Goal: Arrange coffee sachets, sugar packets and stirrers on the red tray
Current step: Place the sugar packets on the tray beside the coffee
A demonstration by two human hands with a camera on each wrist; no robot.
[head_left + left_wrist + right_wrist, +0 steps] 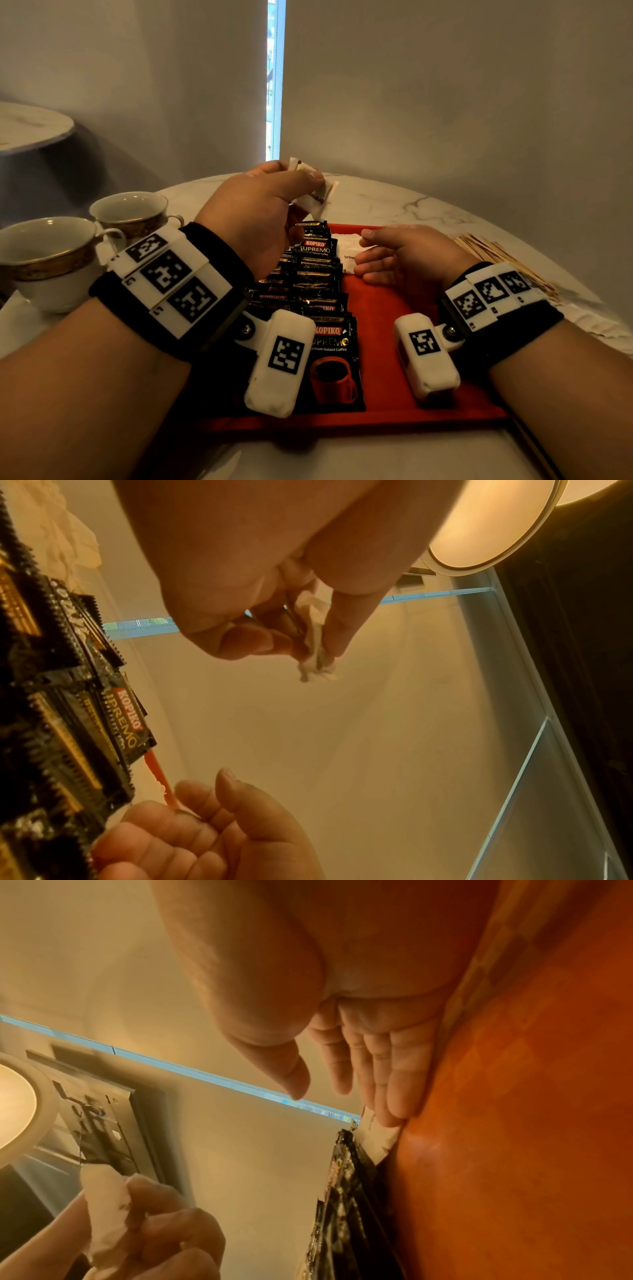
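Observation:
A red tray (pixel 387 305) lies on the marble table, and a long overlapping row of black coffee sachets (pixel 317 270) runs down its left side. My left hand (pixel 267 205) hovers above the far end of that row and grips a small bunch of white sugar packets (pixel 313 192), also seen as crumpled white packets (pixel 315 642) between thumb and fingers. My right hand (pixel 400 255) lies with straight fingers on the tray, fingertips on a white sugar packet (pixel 347 251) beside the sachets. Wooden stirrers (pixel 496 255) lie in a pile to the right of the tray.
Two gold-rimmed white cups (pixel 51 257) (pixel 132 214) stand on the table at the left. Paper napkins (pixel 589 318) lie under and beside the stirrers at the right. A second round table (pixel 30 126) stands further off at the left, and walls close the back.

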